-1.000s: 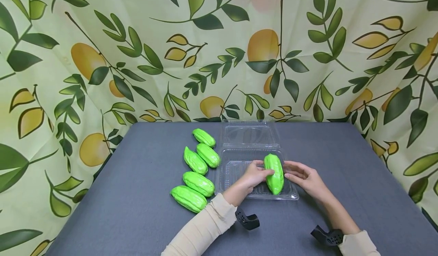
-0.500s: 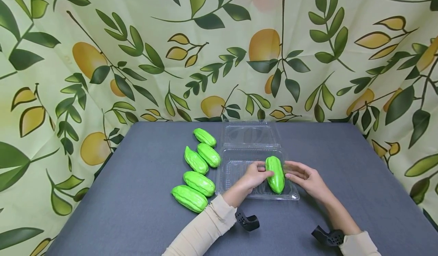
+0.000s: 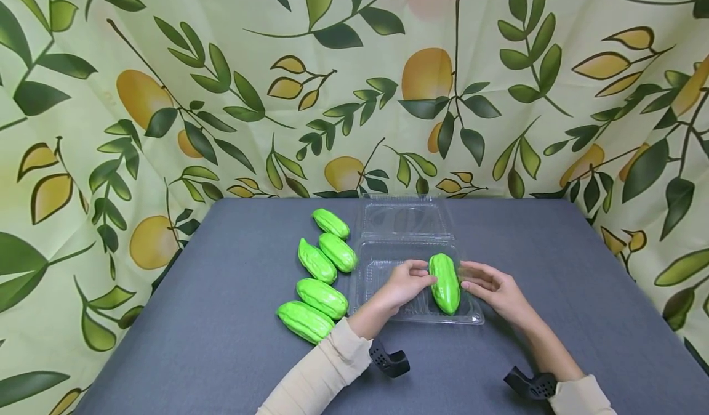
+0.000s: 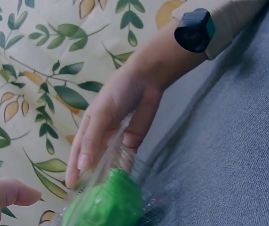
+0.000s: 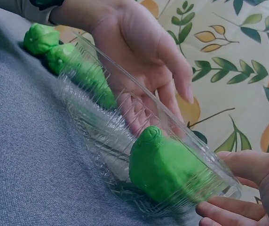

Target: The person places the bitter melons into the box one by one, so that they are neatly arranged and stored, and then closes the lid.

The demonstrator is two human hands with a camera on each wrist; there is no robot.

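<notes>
One green gourd (image 3: 445, 282), ridged and glossy, lies lengthwise in the right half of the clear clamshell tray (image 3: 382, 279); I count it as seated on the tray floor, stem end toward the far wall. My left hand (image 3: 406, 284) rests beside its left flank, fingers (image 5: 172, 70) relaxed and slightly spread, tips touching or very nearly touching the gourd. My right hand (image 3: 495, 287) sits just outside the tray's right wall, fingers (image 4: 85, 146) straight and loose, holding nothing. Tray lid (image 3: 404, 218): hinged open, lying flat behind. Five more gourds (image 3: 321, 279) lie in a loose column on the bench (image 3: 221, 316), just left of the tray. Backdrop: leaf-and-fruit print cloth (image 3: 166, 95). Handling note, my judgement: nudge the gourd snug against the right wall with flat fingers, keeping it parallel to the tray's side, so the left half keeps room for others; steady the flimsy tray rim while doing so.
</notes>
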